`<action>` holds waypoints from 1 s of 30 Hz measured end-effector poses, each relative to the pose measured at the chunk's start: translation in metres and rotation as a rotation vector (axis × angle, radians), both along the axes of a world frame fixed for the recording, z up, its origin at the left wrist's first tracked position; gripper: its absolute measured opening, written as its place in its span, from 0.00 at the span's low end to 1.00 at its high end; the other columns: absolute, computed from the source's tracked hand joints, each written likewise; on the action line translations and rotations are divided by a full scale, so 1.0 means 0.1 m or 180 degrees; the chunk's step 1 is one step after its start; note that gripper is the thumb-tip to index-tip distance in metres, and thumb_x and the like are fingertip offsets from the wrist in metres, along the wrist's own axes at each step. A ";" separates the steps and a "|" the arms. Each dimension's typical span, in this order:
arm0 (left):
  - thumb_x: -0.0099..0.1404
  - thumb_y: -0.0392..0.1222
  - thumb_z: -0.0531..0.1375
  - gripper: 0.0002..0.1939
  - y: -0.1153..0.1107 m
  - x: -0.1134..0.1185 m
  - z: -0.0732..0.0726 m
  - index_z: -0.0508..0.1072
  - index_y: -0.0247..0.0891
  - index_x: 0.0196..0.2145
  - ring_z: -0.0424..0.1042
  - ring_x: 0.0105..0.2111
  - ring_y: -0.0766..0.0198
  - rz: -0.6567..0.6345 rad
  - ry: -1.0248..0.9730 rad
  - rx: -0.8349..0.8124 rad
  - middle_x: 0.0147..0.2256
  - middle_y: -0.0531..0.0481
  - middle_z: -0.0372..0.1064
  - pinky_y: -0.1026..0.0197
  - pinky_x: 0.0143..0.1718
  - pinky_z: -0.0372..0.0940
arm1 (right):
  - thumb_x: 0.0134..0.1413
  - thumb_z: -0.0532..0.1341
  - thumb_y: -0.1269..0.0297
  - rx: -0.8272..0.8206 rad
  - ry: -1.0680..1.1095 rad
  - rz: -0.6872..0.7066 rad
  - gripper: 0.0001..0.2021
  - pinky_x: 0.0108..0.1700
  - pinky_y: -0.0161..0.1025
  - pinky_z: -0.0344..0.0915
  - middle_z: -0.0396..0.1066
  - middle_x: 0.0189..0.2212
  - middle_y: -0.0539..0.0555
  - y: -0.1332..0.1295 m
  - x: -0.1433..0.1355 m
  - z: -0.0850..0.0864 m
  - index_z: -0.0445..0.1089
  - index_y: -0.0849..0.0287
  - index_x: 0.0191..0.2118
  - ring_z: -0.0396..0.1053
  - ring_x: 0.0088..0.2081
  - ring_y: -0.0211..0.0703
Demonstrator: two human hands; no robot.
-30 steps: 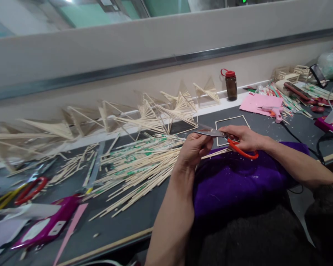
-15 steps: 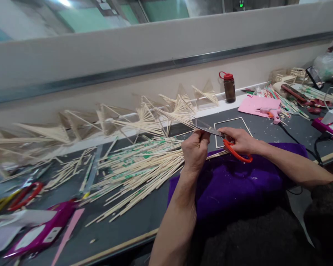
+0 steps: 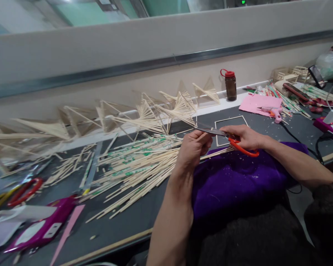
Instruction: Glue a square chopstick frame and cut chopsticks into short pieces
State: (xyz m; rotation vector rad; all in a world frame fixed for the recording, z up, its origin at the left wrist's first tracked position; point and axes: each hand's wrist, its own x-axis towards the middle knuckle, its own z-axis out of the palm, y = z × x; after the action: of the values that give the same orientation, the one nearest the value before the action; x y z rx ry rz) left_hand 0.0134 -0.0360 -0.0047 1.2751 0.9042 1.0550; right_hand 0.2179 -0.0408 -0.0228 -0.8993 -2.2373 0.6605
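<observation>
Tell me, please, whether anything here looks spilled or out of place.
Pale crumbs litter the purple cloth below the red-handled scissors, looking like spilled offcuts. One small pale piece lies apart from the stick pile.

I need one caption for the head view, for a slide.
Right grip on orange-handled scissors, left grip near the blades; purple cloth and loose pale sticks on the dark table.

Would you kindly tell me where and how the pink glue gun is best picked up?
I'd take the glue gun by its handle, coming from the near side: the handle points toward the person, while the nozzle points left, away from the grip. The right hand would probably need to set down the scissors first.
</observation>
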 end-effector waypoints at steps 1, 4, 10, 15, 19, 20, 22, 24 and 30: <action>0.43 0.53 0.70 0.22 -0.01 0.00 0.02 0.67 0.34 0.20 0.43 0.11 0.79 -0.0073 -0.0020 -0.0090 0.12 0.60 0.54 0.71 0.12 0.36 | 0.50 0.57 0.71 -0.0002 -0.0008 0.0024 0.21 0.32 0.34 0.54 0.62 0.28 0.47 0.00 0.00 0.01 0.66 0.57 0.51 0.54 0.27 0.34; 0.40 0.55 0.71 0.24 0.00 -0.03 0.03 0.66 0.34 0.20 0.42 0.11 0.80 -0.0356 -0.0091 -0.0299 0.12 0.61 0.52 0.71 0.12 0.36 | 0.49 0.57 0.72 0.0056 -0.0025 0.0106 0.20 0.33 0.34 0.55 0.62 0.28 0.47 -0.01 0.02 0.03 0.66 0.57 0.51 0.55 0.28 0.34; 0.48 0.57 0.66 0.21 0.07 -0.02 -0.07 0.67 0.35 0.22 0.44 0.11 0.78 -0.0067 0.0223 0.0096 0.15 0.58 0.59 0.69 0.13 0.40 | 0.50 0.58 0.69 0.0015 -0.0099 -0.0180 0.19 0.32 0.35 0.54 0.63 0.28 0.47 0.02 -0.01 -0.01 0.67 0.56 0.50 0.55 0.27 0.34; 0.59 0.45 0.59 0.08 0.08 0.04 -0.19 0.73 0.37 0.29 0.68 0.24 0.67 0.1373 0.1603 0.1905 0.24 0.52 0.71 0.66 0.27 0.60 | 0.50 0.57 0.67 -0.0104 -0.0101 -0.0616 0.17 0.32 0.35 0.54 0.62 0.24 0.45 0.03 -0.09 -0.06 0.67 0.57 0.48 0.56 0.26 0.34; 0.64 0.43 0.54 0.10 0.08 0.04 -0.22 0.73 0.37 0.31 0.71 0.26 0.66 0.1554 0.2122 0.2514 0.24 0.52 0.72 0.65 0.32 0.61 | 0.49 0.57 0.68 -0.0188 -0.0032 -0.0640 0.18 0.32 0.35 0.55 0.64 0.26 0.46 0.02 -0.13 -0.09 0.67 0.56 0.48 0.57 0.26 0.35; 0.64 0.43 0.53 0.11 0.08 0.04 -0.23 0.73 0.37 0.31 0.71 0.26 0.66 0.1556 0.2177 0.2573 0.24 0.52 0.72 0.65 0.31 0.60 | 0.48 0.57 0.68 -0.0206 -0.0020 -0.0629 0.18 0.32 0.35 0.55 0.64 0.26 0.47 0.02 -0.13 -0.10 0.67 0.56 0.48 0.57 0.26 0.35; 0.65 0.42 0.53 0.10 0.08 0.03 -0.23 0.73 0.37 0.32 0.70 0.27 0.66 0.1535 0.2266 0.2654 0.25 0.51 0.72 0.65 0.31 0.60 | 0.48 0.57 0.67 -0.0253 0.0000 -0.0592 0.19 0.31 0.36 0.55 0.64 0.26 0.47 0.02 -0.12 -0.11 0.67 0.56 0.49 0.57 0.26 0.35; 0.64 0.41 0.53 0.10 0.08 0.03 -0.23 0.73 0.38 0.32 0.70 0.27 0.66 0.1507 0.2288 0.2673 0.27 0.51 0.72 0.65 0.32 0.60 | 0.48 0.57 0.67 -0.0284 -0.0011 -0.0567 0.20 0.31 0.36 0.55 0.64 0.26 0.47 0.02 -0.11 -0.12 0.67 0.57 0.49 0.56 0.26 0.35; 0.62 0.43 0.54 0.10 0.06 0.03 -0.18 0.72 0.38 0.30 0.63 0.24 0.69 0.1142 0.1724 0.1969 0.22 0.55 0.66 0.66 0.28 0.58 | 0.48 0.56 0.68 -0.0317 -0.0044 -0.0404 0.19 0.31 0.36 0.54 0.63 0.26 0.47 0.01 -0.07 -0.07 0.68 0.57 0.49 0.55 0.26 0.35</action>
State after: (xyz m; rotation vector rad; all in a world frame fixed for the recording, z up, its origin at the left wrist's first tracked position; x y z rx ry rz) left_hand 0.0165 -0.0302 -0.0230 2.0280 1.3042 1.3597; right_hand 0.2114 -0.0396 -0.0298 -1.0885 -2.1544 0.7137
